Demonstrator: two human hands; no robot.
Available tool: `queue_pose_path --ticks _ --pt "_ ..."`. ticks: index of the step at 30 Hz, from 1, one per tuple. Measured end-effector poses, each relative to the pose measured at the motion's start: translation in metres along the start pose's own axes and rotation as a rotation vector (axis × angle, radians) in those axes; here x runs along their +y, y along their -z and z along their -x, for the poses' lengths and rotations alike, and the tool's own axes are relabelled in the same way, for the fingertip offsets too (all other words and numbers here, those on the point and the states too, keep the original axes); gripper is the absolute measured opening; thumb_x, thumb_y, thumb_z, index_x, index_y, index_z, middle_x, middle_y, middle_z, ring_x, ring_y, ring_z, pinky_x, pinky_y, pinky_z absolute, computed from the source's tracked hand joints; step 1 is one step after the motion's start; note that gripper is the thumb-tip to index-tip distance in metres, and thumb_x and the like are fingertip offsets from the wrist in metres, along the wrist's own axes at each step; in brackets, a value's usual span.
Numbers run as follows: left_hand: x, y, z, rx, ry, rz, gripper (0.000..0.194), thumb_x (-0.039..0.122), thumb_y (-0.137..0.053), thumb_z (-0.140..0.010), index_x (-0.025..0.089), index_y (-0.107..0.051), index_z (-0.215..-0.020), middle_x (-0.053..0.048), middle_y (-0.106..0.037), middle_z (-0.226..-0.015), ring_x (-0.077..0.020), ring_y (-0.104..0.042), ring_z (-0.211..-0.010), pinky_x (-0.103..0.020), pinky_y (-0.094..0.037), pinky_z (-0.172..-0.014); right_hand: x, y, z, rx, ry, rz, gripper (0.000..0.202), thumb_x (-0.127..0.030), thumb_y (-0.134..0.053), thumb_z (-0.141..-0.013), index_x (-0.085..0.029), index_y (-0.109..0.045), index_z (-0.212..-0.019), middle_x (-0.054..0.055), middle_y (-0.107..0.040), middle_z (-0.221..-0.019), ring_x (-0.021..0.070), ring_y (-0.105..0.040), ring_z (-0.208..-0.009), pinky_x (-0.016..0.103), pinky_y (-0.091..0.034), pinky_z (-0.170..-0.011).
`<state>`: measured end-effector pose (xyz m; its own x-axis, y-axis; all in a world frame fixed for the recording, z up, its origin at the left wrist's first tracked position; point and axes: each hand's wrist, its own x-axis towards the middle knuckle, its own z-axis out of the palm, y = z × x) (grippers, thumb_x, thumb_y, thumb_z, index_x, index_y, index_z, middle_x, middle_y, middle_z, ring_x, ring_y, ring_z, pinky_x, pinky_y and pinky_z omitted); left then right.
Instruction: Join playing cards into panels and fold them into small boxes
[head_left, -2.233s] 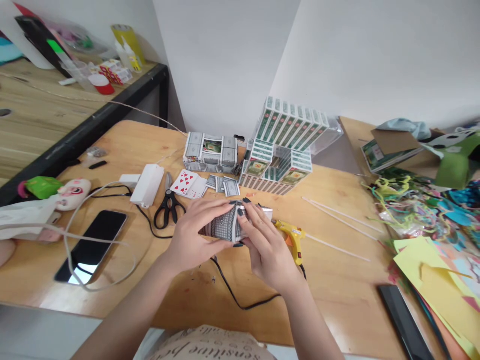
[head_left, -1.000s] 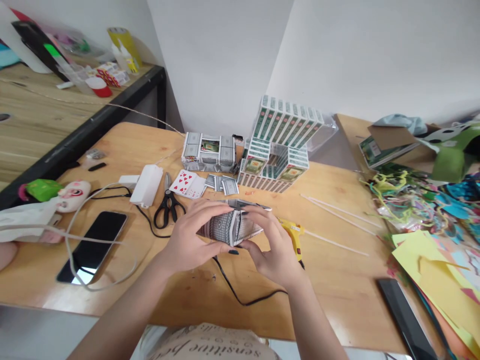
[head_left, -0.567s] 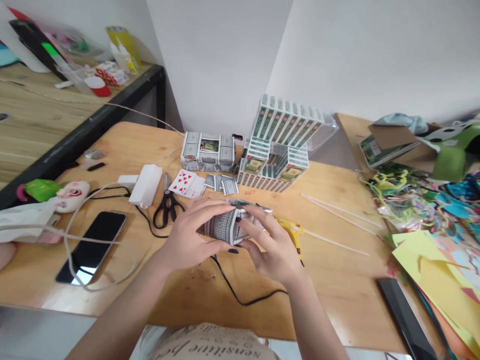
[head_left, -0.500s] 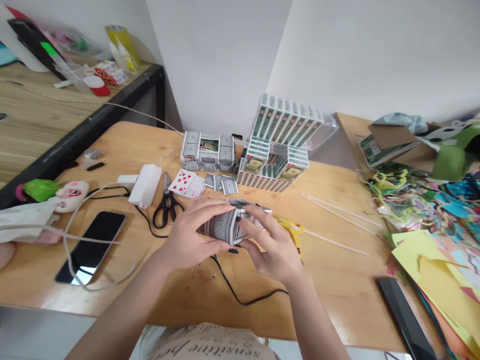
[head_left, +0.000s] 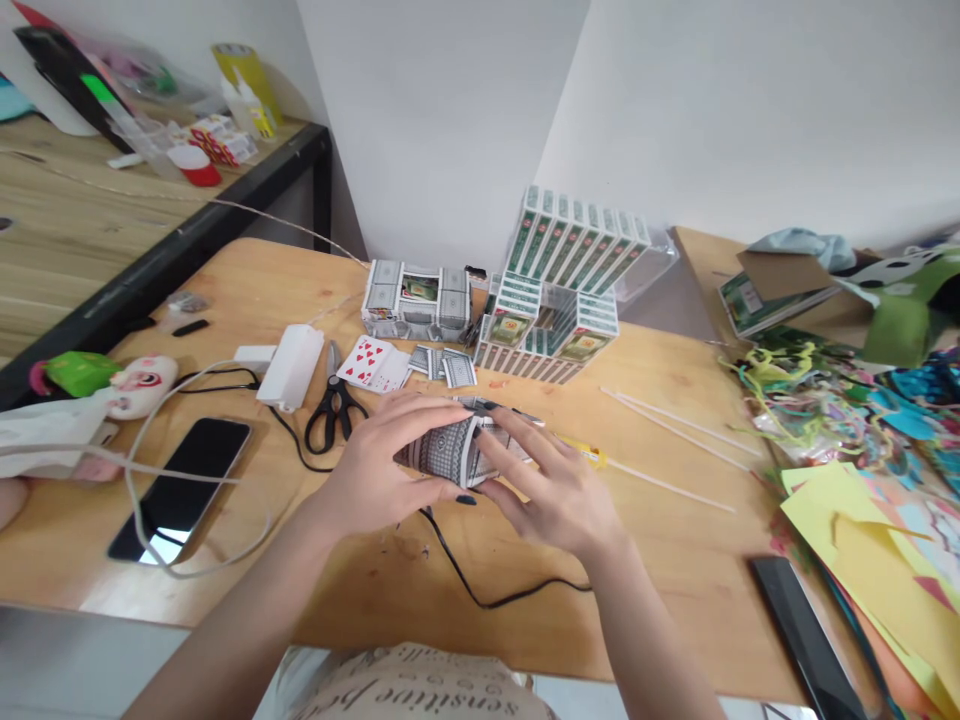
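A small structure made of playing cards (head_left: pixel 442 452), with grey patterned backs and a curved left part, is held between both hands above the table. My left hand (head_left: pixel 379 465) wraps its left side, fingers over the top and thumb along the lower edge. My right hand (head_left: pixel 551 480) grips the right side, its fingertips on the upper edge near the middle. Behind my right fingers lies a yellow glue gun (head_left: pixel 592 455), mostly hidden. Beyond the hands are face-up cards (head_left: pixel 367 362), smaller face-down card pieces (head_left: pixel 457 368) and black-handled scissors (head_left: pixel 334 405).
A card-covered box (head_left: pixel 416 305) and stacked green card boxes (head_left: pixel 551 320) stand at the back. White glue sticks (head_left: pixel 675 430) lie to the right. A phone (head_left: pixel 184 490), white power adapter (head_left: pixel 291 368) and looping cables occupy the left. Coloured paper (head_left: pixel 862 560) and craft scraps cover the right edge.
My right hand and forearm have shifted slightly right, covering more of the glue gun. Both hands keep hold of the card structure, which has barely moved.
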<state>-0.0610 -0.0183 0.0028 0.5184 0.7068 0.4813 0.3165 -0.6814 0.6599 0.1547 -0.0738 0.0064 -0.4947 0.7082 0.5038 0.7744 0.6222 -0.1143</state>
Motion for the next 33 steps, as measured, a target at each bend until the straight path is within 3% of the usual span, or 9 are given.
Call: queue_pose_path --ticks 12,19,33 --pt "-0.0015 -0.0024 -0.0007 -0.014 -0.033 0.029 0.060 0.022 -0.081 -0.064 0.024 -0.060 -0.121 -0.007 -0.067 -0.117 -0.0265 -0.062 -0.107 -0.046 -0.044 -0.100 0.0011 0.0043 -0.0015 0.028 0.003 -0.019 0.035 -0.030 -0.058 -0.088 -0.013 -0.057 -0.118 0.017 -0.066 -0.119 0.0267 -0.066 -0.106 0.037 -0.060 -0.084" --pt "0.0001 -0.0041 -0.0004 -0.007 -0.039 0.038 0.059 0.021 -0.080 -0.063 0.024 -0.060 -0.118 -0.007 -0.067 -0.117 -0.0261 -0.062 -0.106 -0.045 -0.043 -0.100 0.0026 0.0085 -0.0030 -0.037 0.037 -0.002 0.032 -0.029 -0.056 -0.089 -0.012 -0.058 -0.116 0.019 -0.065 -0.118 0.0280 -0.065 -0.105 0.039 -0.061 -0.080" --pt "0.0051 -0.0047 -0.0027 -0.041 -0.007 0.038 0.056 0.019 -0.077 -0.064 0.026 -0.060 -0.116 -0.006 -0.068 -0.114 -0.0266 -0.062 -0.106 -0.047 -0.040 -0.101 0.0014 -0.0006 0.0053 0.067 0.017 -0.063 0.034 -0.026 -0.059 -0.086 -0.012 -0.058 -0.117 0.021 -0.066 -0.116 0.0291 -0.065 -0.107 0.040 -0.060 -0.082"
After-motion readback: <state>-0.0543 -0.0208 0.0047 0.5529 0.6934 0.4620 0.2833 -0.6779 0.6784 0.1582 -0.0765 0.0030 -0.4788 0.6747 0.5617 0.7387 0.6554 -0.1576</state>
